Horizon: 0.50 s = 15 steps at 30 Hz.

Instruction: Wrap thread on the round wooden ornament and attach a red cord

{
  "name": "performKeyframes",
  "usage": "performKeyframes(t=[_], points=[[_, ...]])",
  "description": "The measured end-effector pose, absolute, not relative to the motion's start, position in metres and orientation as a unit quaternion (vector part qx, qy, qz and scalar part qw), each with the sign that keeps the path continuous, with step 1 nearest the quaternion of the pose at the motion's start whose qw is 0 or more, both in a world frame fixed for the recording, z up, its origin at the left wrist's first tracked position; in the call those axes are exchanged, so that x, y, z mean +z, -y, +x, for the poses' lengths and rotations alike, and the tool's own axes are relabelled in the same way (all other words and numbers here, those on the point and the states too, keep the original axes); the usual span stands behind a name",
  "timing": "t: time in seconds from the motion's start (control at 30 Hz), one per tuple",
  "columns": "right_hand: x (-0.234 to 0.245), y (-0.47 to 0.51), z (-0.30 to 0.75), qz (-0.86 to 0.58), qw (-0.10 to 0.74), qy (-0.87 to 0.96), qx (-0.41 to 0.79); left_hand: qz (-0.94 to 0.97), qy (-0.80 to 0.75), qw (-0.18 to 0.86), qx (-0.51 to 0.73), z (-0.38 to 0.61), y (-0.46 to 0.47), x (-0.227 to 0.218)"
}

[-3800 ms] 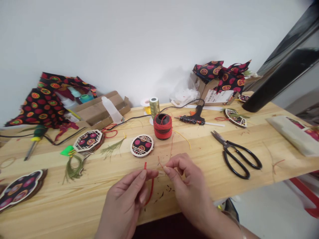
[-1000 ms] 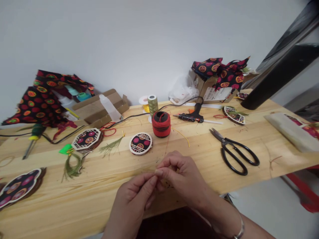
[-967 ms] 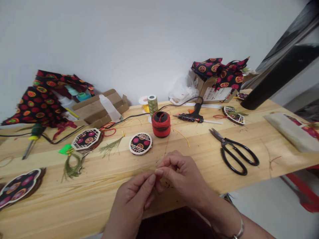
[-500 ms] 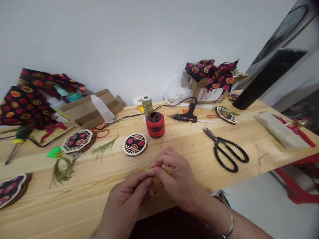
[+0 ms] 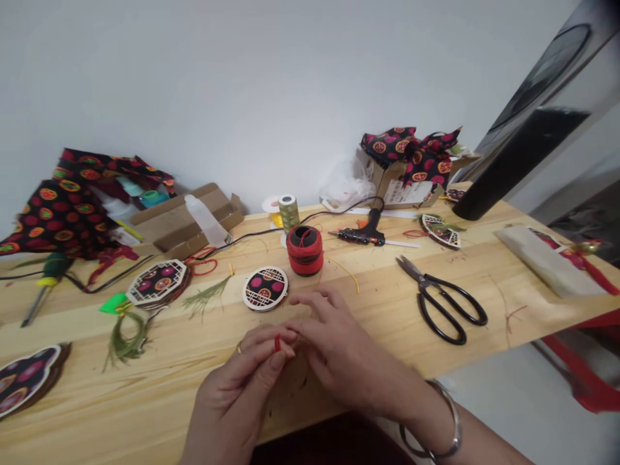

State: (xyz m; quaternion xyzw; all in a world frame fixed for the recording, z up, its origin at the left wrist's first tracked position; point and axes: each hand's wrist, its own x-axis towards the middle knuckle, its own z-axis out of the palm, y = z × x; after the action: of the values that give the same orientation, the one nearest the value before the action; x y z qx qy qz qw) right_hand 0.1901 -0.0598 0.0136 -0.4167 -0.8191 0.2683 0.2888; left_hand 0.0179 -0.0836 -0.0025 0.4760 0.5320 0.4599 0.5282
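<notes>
Head view shows your left hand [image 5: 237,381] pinching the red cord [image 5: 277,343] closed near the tabletop's [image 5: 155,407] front edge, visible length crosswise to the fingers, your right hand [image 5: 339,355] loosely curled just right of it, its hold hidden.

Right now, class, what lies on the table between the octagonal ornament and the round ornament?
In the head view, a green tassel with a yellow tie lies between the octagonal ornament and the round ornament; red cord lies farther back.

Left hand [image 5: 239,381] holds a thumb-and-finger pinch; right hand [image 5: 336,352] curves beside it, palm down.
</notes>
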Motion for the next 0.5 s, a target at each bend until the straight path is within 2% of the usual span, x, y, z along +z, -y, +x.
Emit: performKeyframes(t=[0.2,0.37,0.5], points=[[0.003,0.044,0.186,-0.429,0.281,0.839,0.179,0.4,-0.518,0.563,0.504,0.025,0.083,0.012],[0.002,0.032,0.187,-0.487,0.335,0.797,0.126,0.36,-0.495,0.576,0.542,0.018,0.083,0.008],[0.01,0.024,0.193,-0.536,0.398,0.732,0.138,0.369,-0.459,0.582,0.56,0.013,0.081,0.003]])
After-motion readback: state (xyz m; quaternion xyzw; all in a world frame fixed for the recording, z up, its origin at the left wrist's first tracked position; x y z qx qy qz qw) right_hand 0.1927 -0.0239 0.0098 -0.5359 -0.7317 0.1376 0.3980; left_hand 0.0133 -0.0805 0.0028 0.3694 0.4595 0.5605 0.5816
